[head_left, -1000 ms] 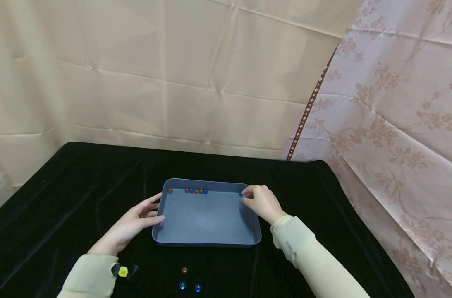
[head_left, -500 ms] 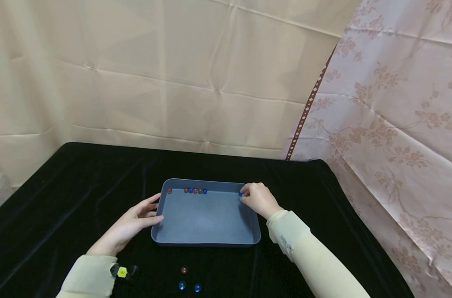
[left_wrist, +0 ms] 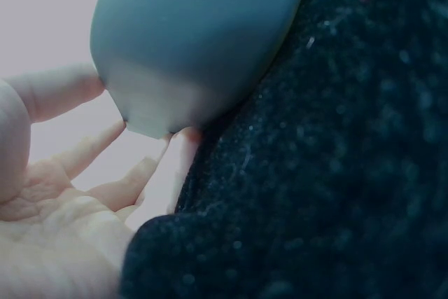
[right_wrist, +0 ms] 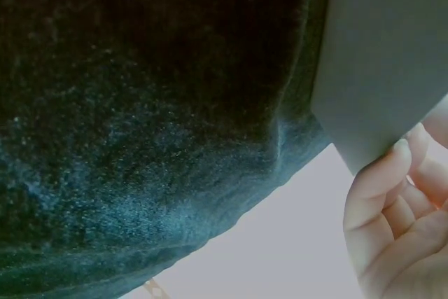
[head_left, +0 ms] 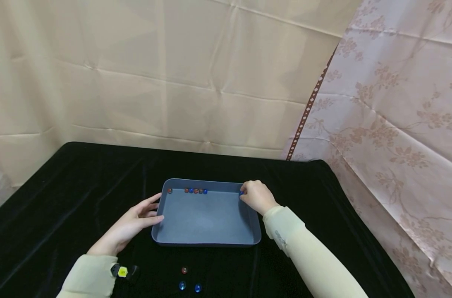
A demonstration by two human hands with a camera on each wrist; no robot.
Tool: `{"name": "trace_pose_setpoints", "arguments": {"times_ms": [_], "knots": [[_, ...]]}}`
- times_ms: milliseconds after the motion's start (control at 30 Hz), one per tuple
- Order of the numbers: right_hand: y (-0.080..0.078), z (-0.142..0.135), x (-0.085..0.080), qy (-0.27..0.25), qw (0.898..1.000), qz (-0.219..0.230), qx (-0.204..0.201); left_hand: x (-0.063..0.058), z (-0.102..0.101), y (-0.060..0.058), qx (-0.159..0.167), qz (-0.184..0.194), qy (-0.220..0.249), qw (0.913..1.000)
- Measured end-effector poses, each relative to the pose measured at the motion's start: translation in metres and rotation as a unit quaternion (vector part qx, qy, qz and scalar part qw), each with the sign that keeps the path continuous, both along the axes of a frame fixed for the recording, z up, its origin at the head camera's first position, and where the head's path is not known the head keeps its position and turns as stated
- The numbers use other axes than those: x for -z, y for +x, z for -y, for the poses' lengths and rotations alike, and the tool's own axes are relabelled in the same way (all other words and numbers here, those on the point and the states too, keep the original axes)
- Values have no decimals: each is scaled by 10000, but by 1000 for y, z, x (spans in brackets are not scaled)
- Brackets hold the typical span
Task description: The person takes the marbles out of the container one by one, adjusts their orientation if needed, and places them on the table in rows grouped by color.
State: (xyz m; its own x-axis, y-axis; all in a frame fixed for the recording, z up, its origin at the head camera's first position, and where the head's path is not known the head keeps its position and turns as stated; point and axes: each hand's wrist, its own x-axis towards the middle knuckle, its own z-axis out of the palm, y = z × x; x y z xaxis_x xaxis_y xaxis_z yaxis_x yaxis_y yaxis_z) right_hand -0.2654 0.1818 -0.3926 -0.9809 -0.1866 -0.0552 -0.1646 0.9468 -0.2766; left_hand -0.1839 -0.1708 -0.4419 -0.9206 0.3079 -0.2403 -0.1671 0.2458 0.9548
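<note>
A blue-grey rectangular tray (head_left: 206, 243) lies on the black cloth. My left hand (head_left: 130, 225) holds its left side, thumb over the rim and the other fingers against the outer wall; the left wrist view shows the fingertips at the tray's edge. At the back right corner, my right hand (head_left: 258, 198) pinches a blue marble (head_left: 241, 193), mostly covered by the fingertips. In the right wrist view the right hand's fingers (right_wrist: 381, 176) are curled beside the tray's outer wall, and the marble is hidden. Along the back wall inside sit several red-brown and blue marbles (head_left: 196, 191) in a row.
A lone reddish marble (head_left: 170, 191) sits in the tray's back left corner. In front of the tray, a reddish marble (head_left: 184, 270) and two blue marbles (head_left: 182, 285) lie on the black cloth (head_left: 80, 198). Beige curtain (head_left: 136, 82) and floral fabric (head_left: 397, 124) hang behind and right.
My right hand has shifted slightly back toward the tray's corner, its fingers closer around the blue marble. The left hand, tray and other marbles stay in place.
</note>
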Motion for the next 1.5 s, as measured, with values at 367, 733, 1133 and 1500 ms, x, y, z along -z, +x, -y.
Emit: {"name": "trace_pose_setpoints", "arguments": {"times_ms": [367, 733, 1133, 1500], "knots": [[-5, 5, -1, 396, 9992, -77, 65, -1, -1, 0, -43, -3, -40, 10000], [-8, 7, 4, 529, 9985, -122, 81, -1, -2, 0, -46, -31, -51, 10000], [-8, 8, 12, 869, 9956, -361, -21, -1, -3, 1, -65, -14, -41, 10000], [-4, 8, 15, 1100, 9909, -737, -241, -1, -2, 1, -35, -21, -13, 10000]]}}
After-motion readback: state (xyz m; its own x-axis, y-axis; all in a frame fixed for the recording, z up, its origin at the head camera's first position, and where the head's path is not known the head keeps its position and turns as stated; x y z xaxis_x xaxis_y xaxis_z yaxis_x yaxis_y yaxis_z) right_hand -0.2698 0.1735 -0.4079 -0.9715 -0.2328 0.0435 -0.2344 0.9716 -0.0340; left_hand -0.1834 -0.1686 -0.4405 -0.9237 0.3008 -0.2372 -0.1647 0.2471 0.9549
